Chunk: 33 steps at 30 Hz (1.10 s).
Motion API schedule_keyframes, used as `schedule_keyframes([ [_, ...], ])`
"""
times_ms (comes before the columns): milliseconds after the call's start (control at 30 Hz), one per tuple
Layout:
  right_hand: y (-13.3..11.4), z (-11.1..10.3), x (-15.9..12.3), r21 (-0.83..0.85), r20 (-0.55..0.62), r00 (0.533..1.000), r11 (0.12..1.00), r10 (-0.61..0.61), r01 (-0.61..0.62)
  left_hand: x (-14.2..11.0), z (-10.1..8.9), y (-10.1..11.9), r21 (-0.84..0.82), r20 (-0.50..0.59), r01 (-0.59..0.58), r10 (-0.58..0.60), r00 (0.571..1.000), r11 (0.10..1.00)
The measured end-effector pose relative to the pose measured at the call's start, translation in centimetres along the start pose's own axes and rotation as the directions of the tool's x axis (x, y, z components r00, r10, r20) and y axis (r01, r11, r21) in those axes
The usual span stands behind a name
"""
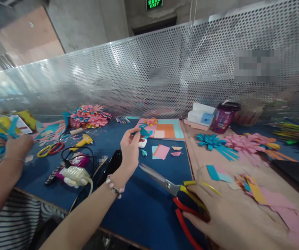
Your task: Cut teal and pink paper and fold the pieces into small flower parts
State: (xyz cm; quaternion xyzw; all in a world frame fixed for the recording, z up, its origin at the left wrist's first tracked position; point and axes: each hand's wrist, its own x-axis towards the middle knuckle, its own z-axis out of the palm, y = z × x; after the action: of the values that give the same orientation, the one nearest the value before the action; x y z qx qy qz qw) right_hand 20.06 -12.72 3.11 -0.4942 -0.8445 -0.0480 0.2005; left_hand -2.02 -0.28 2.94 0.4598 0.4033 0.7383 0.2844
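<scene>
My left hand is raised over the blue table and pinches a small teal paper piece between thumb and fingers. A bead bracelet sits on that wrist. My right hand lies low at the front right with its fingers in the red and yellow handles of a pair of scissors. The scissor blades are open and point left toward the left hand. Pink and blue paper scraps lie on the table just beyond the blades.
A person in a striped shirt at the left holds teal paper in their hands. A glue gun, second scissors, a charger with cables, a phone, paper flowers, a tissue box and a cup crowd the table. Perforated metal screen behind.
</scene>
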Motion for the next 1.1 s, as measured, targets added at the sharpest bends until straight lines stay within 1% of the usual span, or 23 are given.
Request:
schedule_keyframes([
  [33,-0.1,-0.1,0.0,0.006,0.016,1.000,1.000,-0.008,0.008,0.5,-0.2,0.2,0.009,0.013,0.003,-0.003,1.000,1.000],
  [67,-0.1,-0.2,0.1,0.015,0.039,0.999,1.000,-0.019,0.019,0.9,-0.5,0.3,0.020,0.053,0.017,-0.018,0.998,1.000],
  [167,-0.3,-0.7,0.3,0.037,0.106,0.991,0.997,-0.076,0.073,1.7,-0.9,0.0,0.086,0.199,0.087,-0.103,0.975,0.992],
  [233,-0.6,-1.2,0.4,0.050,0.146,0.980,0.990,-0.138,0.132,1.7,-0.9,-0.5,0.157,0.231,0.101,-0.136,0.964,0.982],
  [300,-0.9,-1.5,0.5,0.047,0.170,0.969,0.983,-0.180,0.175,1.4,-0.7,-1.1,0.224,0.222,0.065,-0.116,0.968,0.972],
  [400,-0.8,-1.4,0.9,0.024,0.156,0.971,0.984,-0.179,0.177,0.9,-0.4,-1.4,0.257,0.262,0.001,-0.071,0.962,0.966],
  [467,-0.4,-0.7,1.7,0.021,0.132,0.973,0.982,-0.188,0.187,0.7,-0.3,-1.1,0.275,0.288,-0.056,-0.027,0.957,0.960],
  [533,0.1,0.7,3.0,0.011,0.099,0.968,0.973,-0.232,0.232,0.5,-0.3,-0.8,0.308,0.298,-0.125,0.030,0.954,0.943],
  [567,0.3,1.5,3.7,0.028,0.098,0.949,0.954,-0.301,0.299,0.5,-0.4,-0.6,0.325,0.298,-0.162,0.062,0.953,0.932],
  [667,0.7,4.0,5.6,0.112,0.155,0.848,0.862,-0.507,0.495,0.3,-0.4,-0.7,0.353,0.321,-0.255,0.139,0.937,0.900],
  [700,0.7,4.7,6.1,0.137,0.188,0.817,0.838,-0.546,0.528,0.3,-0.4,-0.8,0.354,0.340,-0.275,0.150,0.928,0.894],
  [800,0.9,5.8,6.6,0.129,0.252,0.803,0.841,-0.541,0.526,0.3,-0.4,-1.5,0.356,0.389,-0.298,0.149,0.909,0.886],
  [867,1.4,5.9,6.2,0.105,0.262,0.814,0.854,-0.519,0.510,0.3,-0.3,-1.8,0.368,0.400,-0.308,0.149,0.904,0.878],
  [900,1.8,5.9,5.8,0.084,0.265,0.827,0.866,-0.496,0.492,0.2,-0.3,-1.9,0.376,0.406,-0.317,0.153,0.901,0.871],
  [933,2.5,5.9,5.3,0.054,0.263,0.853,0.890,-0.450,0.453,0.1,-0.2,-2.0,0.385,0.415,-0.329,0.157,0.896,0.862],
  [967,3.3,5.8,4.7,0.025,0.273,0.873,0.910,-0.404,0.413,0.0,-0.2,-2.0,0.394,0.424,-0.342,0.161,0.891,0.853],
  [1000,4.2,5.7,4.2,0.006,0.293,0.878,0.919,-0.377,0.393,-0.2,-0.2,-1.9,0.404,0.435,-0.355,0.164,0.885,0.843],
  [1100,6.9,4.4,2.4,-0.059,0.258,0.903,0.928,-0.343,0.369,-0.6,0.0,-1.8,0.424,0.468,-0.372,0.151,0.870,0.826],
])
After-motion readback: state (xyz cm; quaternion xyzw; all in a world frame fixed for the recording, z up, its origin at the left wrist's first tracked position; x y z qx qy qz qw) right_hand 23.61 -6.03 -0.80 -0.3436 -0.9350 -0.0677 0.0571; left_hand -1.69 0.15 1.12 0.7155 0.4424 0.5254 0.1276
